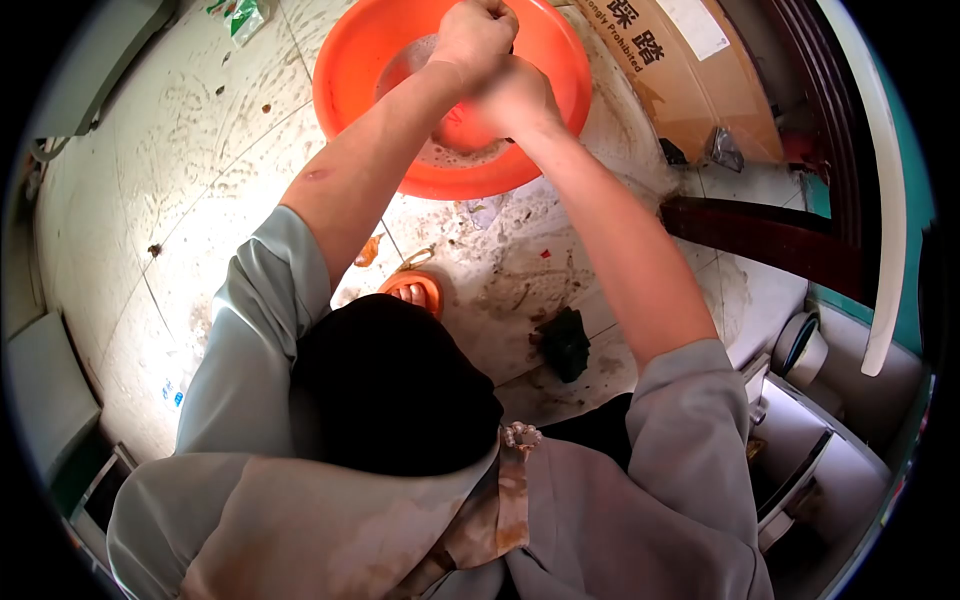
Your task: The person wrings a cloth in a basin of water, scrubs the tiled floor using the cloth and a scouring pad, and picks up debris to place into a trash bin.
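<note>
An orange basin (345, 75) stands on the dirty tiled floor, with foamy water (460, 155) in its bottom. Over the basin my left hand (476, 35) is closed, its fingers curled at the top of the view. Close against it on the right is my right hand (518, 98), partly blurred, its fingers hidden. Something small and dark shows between the two hands, too little of it to name. What my left hand grips, if anything, cannot be made out.
A cardboard box (690, 100) lies right of the basin, beside dark wooden furniture (770, 235). A dark crumpled piece (563, 345) and small debris lie on the floor. My foot in an orange slipper (427, 290) is below the basin. A green-white wrapper (245, 20) lies upper left.
</note>
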`<state>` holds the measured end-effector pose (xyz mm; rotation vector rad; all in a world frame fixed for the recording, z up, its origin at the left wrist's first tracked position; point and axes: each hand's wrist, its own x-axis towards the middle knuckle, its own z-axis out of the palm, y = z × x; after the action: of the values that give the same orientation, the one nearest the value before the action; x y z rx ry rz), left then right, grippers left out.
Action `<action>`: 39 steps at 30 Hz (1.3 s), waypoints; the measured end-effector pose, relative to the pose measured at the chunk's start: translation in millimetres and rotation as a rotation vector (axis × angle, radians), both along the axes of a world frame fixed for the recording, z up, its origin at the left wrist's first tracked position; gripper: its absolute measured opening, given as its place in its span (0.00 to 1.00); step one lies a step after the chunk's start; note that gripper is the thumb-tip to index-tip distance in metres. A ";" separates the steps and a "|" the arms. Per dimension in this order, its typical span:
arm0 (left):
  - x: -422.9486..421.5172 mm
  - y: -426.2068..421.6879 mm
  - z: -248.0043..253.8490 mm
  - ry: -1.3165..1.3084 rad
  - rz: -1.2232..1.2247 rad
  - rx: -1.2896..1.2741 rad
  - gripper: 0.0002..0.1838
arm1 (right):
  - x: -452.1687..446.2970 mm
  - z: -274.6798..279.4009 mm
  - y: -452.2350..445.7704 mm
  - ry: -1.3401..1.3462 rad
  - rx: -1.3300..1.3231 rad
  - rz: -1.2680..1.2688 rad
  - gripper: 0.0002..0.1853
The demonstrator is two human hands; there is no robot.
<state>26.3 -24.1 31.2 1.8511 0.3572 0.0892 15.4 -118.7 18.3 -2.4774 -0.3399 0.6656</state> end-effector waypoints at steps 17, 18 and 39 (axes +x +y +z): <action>-63.7 -62.6 31.8 0.429 -1.145 -0.747 0.26 | -100.1 64.6 -242.1 0.557 0.562 -0.136 0.16; -67.4 -81.4 36.4 0.468 -1.217 -0.587 0.27 | -113.4 80.3 -265.4 0.554 0.604 -0.163 0.15; -146.3 -423.4 77.7 0.372 -1.300 -0.092 0.15 | -310.3 13.0 -525.2 -0.547 0.589 -1.211 0.25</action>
<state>-120.0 -447.5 108.9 1.6840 -0.6209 -1.1340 -294.9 -644.0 31.3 -1.7607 0.6618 -0.5446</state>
